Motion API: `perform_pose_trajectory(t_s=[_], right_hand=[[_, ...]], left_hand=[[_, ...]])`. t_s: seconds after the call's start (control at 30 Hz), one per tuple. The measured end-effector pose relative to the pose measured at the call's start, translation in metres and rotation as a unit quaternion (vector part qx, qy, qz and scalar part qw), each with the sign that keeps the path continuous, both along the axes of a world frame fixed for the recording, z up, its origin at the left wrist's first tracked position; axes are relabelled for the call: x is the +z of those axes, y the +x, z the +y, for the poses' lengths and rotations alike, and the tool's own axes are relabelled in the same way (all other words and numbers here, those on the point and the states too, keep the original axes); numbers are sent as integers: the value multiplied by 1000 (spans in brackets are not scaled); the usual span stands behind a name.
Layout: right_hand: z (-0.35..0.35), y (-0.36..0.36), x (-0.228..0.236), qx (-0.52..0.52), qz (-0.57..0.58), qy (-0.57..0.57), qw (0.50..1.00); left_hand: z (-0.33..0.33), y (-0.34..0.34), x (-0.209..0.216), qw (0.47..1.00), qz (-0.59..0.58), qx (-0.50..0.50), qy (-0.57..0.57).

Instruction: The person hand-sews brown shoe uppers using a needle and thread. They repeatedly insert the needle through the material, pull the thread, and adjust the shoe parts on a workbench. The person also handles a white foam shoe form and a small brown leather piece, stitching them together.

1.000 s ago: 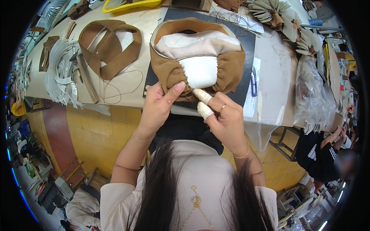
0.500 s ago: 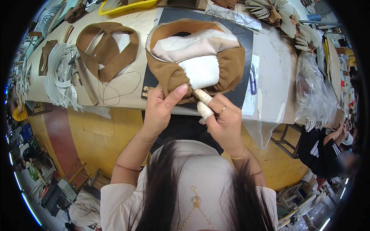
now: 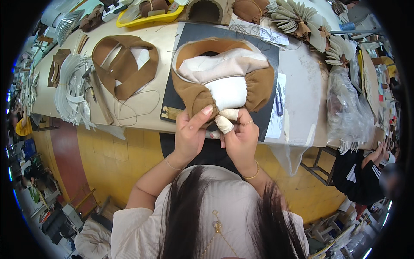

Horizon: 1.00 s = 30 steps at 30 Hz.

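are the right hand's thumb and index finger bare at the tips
No, whitish wraps cover the thumb and index fingertips of the right hand.

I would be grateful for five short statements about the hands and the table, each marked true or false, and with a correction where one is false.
1. The left hand touches the brown-and-white piece. True.
2. The right hand has no covering on any finger. False: pale wraps cover at least two of its fingertips.
3. A separate brown band lies to the left of the dark board. True.
4. The blue tool lies to the left of the dark board. False: it lies to the right.
5. The yellow tray is at the far side of the table. True.
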State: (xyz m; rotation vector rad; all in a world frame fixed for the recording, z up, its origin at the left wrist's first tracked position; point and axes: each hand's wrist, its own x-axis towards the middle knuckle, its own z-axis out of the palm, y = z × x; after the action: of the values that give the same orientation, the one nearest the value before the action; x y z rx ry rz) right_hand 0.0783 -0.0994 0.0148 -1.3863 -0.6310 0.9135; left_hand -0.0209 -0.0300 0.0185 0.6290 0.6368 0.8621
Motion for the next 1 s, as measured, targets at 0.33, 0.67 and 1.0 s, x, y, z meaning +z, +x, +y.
perform_pose_trajectory(t_s=[0.33, 0.67, 1.0], right_hand=[[11, 44, 59, 43, -534, 21, 844], [53, 62, 20, 194, -186, 8, 963], [73, 52, 7, 218, 24, -9, 976]], left_hand=[[6, -10, -13, 971, 154, -97, 156], [17, -20, -15, 935, 222, -89, 261], [28, -30, -13, 977, 148, -56, 141]])
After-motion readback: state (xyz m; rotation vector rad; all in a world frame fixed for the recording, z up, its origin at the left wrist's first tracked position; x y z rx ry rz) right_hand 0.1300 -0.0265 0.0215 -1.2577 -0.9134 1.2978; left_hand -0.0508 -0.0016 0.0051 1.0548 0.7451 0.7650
